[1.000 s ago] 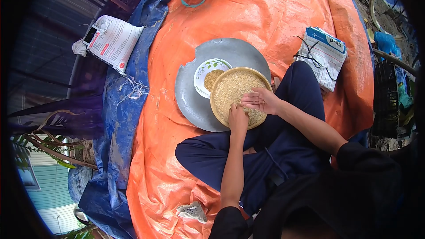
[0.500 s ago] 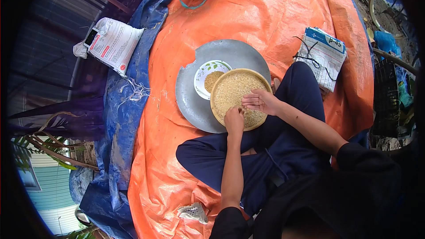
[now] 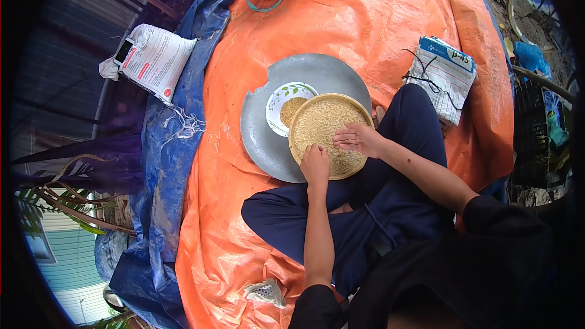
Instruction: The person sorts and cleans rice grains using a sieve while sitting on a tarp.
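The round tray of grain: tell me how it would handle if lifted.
The round tray is probably stiff, its rim forming an even circle. It may feel weighty, since grain covers its floor. Loose grain would likely slide if tipped.

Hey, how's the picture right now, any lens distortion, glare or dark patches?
Head view: fisheye distortion, with black corners; head view: soft sheen on the orange tarp; head view: the black shirt loses detail in darkness, while the left hand looks fairly clear.
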`<state>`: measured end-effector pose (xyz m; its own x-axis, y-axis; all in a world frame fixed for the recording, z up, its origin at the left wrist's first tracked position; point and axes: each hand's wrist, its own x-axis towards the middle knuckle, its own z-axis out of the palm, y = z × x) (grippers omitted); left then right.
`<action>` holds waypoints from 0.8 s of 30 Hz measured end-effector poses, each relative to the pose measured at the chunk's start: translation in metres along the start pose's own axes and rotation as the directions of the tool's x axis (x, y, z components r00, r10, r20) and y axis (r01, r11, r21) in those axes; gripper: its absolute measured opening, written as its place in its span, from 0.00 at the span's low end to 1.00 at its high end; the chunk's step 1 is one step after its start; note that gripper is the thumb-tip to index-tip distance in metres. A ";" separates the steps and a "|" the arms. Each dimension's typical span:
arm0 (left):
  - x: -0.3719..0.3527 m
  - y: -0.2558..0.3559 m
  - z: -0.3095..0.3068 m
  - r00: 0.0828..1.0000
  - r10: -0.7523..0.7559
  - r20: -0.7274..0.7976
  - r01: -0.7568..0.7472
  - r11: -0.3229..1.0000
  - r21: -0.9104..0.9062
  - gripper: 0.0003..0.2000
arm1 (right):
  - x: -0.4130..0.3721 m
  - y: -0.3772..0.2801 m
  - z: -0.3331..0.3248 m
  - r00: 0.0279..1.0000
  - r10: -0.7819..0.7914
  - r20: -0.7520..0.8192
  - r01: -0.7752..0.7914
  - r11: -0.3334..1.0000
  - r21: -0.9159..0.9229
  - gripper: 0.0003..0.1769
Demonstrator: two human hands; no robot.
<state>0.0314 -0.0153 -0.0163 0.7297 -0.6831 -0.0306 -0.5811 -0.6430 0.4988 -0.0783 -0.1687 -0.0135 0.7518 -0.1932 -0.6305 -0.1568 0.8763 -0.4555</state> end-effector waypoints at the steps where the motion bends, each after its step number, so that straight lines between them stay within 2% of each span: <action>1: 0.000 -0.001 -0.001 1.000 0.003 0.000 -0.003 1.000 -0.002 0.05 | 0.000 0.000 0.000 1.000 -0.001 -0.001 0.001 1.000 -0.003 0.22; 2: 0.000 -0.001 -0.002 1.000 0.007 0.001 -0.007 1.000 -0.003 0.05 | 0.001 0.001 -0.001 1.000 -0.001 0.003 0.001 1.000 -0.003 0.22; 5: 0.000 0.004 -0.003 0.987 0.078 -0.142 -0.084 0.996 -0.038 0.05 | 0.002 0.001 -0.003 1.000 -0.001 0.010 0.001 1.000 -0.006 0.21; 8: 0.000 0.013 -0.009 0.977 0.161 -0.144 -0.180 0.975 -0.130 0.06 | 0.003 0.003 -0.004 1.000 0.002 0.012 -0.002 1.000 -0.008 0.21; 11: -0.003 0.025 -0.013 0.973 0.230 -0.032 -0.230 0.934 -0.273 0.07 | 0.006 0.005 -0.005 1.000 0.001 0.021 -0.001 1.000 -0.006 0.20; 14: -0.003 0.035 -0.017 0.962 0.265 -0.066 -0.273 0.916 -0.293 0.09 | 0.007 0.006 -0.006 1.000 0.004 0.022 -0.004 1.000 -0.009 0.20; 17: 0.004 0.015 0.001 0.978 0.161 -0.132 -0.193 0.942 -0.275 0.13 | 0.006 0.004 -0.004 1.000 -0.003 0.003 0.003 1.000 -0.008 0.19; 20: 0.006 -0.003 0.016 0.968 0.178 -0.178 -0.178 0.984 0.017 0.15 | 0.004 0.002 -0.003 1.000 -0.021 -0.002 0.021 1.000 -0.004 0.20; 24: -0.001 0.001 0.024 0.967 0.255 -0.028 -0.255 0.967 0.008 0.13 | 0.003 0.002 -0.003 0.998 -0.059 0.005 0.058 0.998 0.022 0.20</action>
<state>0.0215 -0.0240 -0.0363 0.5675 -0.8143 0.1219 -0.7505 -0.4507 0.4833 -0.0785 -0.1691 -0.0186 0.7632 -0.2418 -0.5992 -0.0987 0.8729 -0.4779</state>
